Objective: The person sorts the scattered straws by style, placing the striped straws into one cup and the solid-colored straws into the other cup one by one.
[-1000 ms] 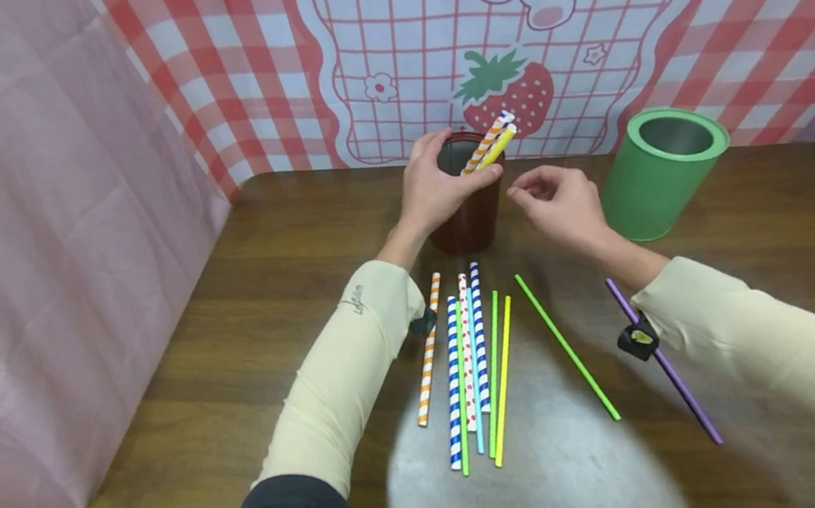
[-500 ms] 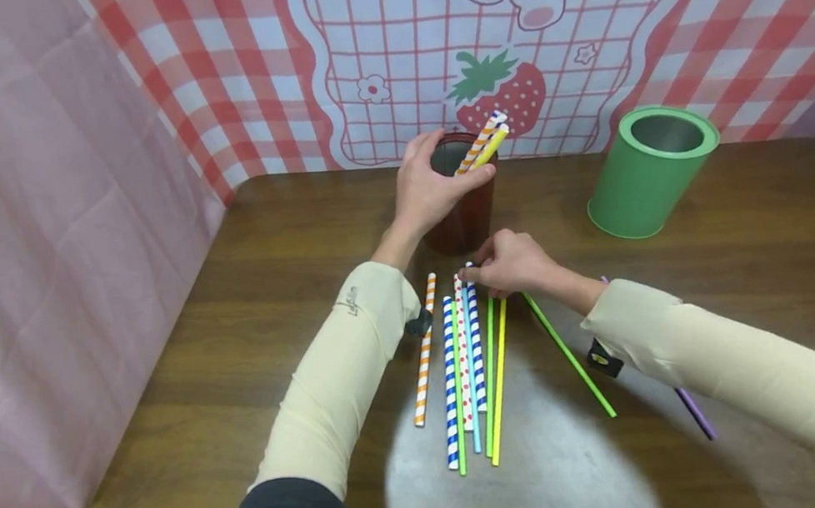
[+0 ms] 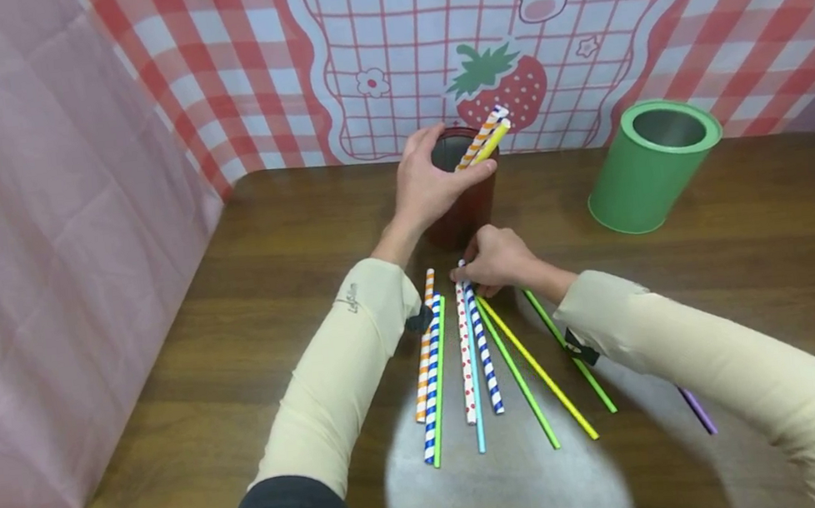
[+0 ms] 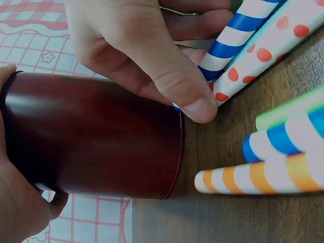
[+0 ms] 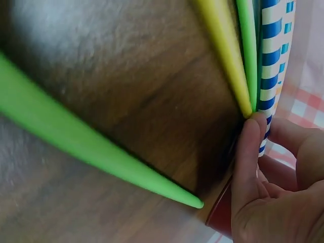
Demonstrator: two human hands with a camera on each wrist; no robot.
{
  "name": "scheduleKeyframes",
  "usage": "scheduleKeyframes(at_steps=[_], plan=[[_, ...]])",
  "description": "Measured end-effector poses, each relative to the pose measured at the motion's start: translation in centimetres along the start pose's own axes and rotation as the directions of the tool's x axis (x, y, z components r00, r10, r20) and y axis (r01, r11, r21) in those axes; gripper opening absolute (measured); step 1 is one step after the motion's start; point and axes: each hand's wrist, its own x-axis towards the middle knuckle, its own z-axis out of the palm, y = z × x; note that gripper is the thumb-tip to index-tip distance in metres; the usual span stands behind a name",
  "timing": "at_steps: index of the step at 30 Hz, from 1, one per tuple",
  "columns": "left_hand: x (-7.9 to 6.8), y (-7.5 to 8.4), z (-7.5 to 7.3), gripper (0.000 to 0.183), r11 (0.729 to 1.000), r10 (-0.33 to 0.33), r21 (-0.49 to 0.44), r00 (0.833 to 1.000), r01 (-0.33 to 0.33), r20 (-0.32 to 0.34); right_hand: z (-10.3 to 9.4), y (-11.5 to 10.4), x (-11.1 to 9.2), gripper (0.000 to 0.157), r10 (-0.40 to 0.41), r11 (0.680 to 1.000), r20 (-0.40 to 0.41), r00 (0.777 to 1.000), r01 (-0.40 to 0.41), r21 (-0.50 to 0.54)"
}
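A dark red cylindrical cup is held near the back edge of the brown wood-grain desk by the left hand, its fingers and thumb spread wide round the rim. An orange-and-white striped straw and a thick yellow straw are seen leaning out of the cup.

Just in front of it, the back end of a blue-and-white spiral-striped straw is pinched by the right hand, its thumb and fingers drawn narrow. Beside that straw, a white straw with red dots and a thin light-blue straw are laid, their back ends close to the fingertips. A thin yellow straw and a thin green straw are fanned toward the right edge. Toward the back right corner, a green cylindrical can is placed.
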Motion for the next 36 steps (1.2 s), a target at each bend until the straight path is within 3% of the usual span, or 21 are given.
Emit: scheduleKeyframes(at_steps=[5,9,15,21,29,34,36], plan=[[0.0,0.0,-0.1,0.096,1.000,0.000,-0.001,1.000,0.000,0.000,0.0,0.2,0.1,0.027,0.038,0.989,0.015,0.999,-0.039,0.141],[0.0,0.1,0.0,0.096,1.000,-0.003,0.012,1.000,0.003,0.007,-0.3,0.6,0.0,0.026,0.049,0.962,0.001,0.999,-0.047,0.269],[0.0,0.2,-0.1,0.095,1.000,-0.006,0.025,1.000,0.006,0.010,-1.3,0.8,-0.9,0.031,0.006,0.912,-0.004,1.000,-0.003,0.411],[0.0,0.0,-0.1,0.095,1.000,-0.016,0.017,1.000,0.015,0.014,-2.5,1.4,-2.1,0.038,-0.030,0.828,-0.047,0.998,0.051,0.559],[0.0,0.0,-0.1,0.095,1.000,-0.020,0.004,1.000,0.020,0.018,-4.2,2.3,-3.8,0.044,-0.056,0.755,-0.165,0.985,0.150,0.638],[-0.1,0.2,-0.1,0.094,1.000,-0.026,-0.005,0.999,0.026,0.024,-5.4,2.4,-5.0,0.042,-0.033,0.725,-0.218,0.975,0.174,0.667],[-0.1,0.2,-0.1,0.093,1.000,-0.028,-0.006,0.999,0.028,0.025,-5.9,2.3,-5.4,0.040,-0.019,0.697,-0.239,0.971,0.184,0.693]])
